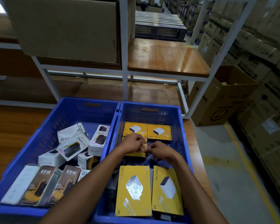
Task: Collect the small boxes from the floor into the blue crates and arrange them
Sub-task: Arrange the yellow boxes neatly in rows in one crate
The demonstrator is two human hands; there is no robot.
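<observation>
- Now square the flat yellow cardboard box (136,153), lying mid-floor in the right blue plastic crate (183,126), against the back pair.
- Your left hand (133,143) and right hand (158,150), fingers curled, meet over it; actual grip unclear.
- Leave the jumbled left blue crate (44,135) for later.

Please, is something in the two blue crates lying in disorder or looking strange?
Yes. In the left crate, the white boxes lie tumbled at mixed angles, unlike the flat yellow boxes in the right crate. One yellow box has a crinkled silvery patch on its front.
</observation>
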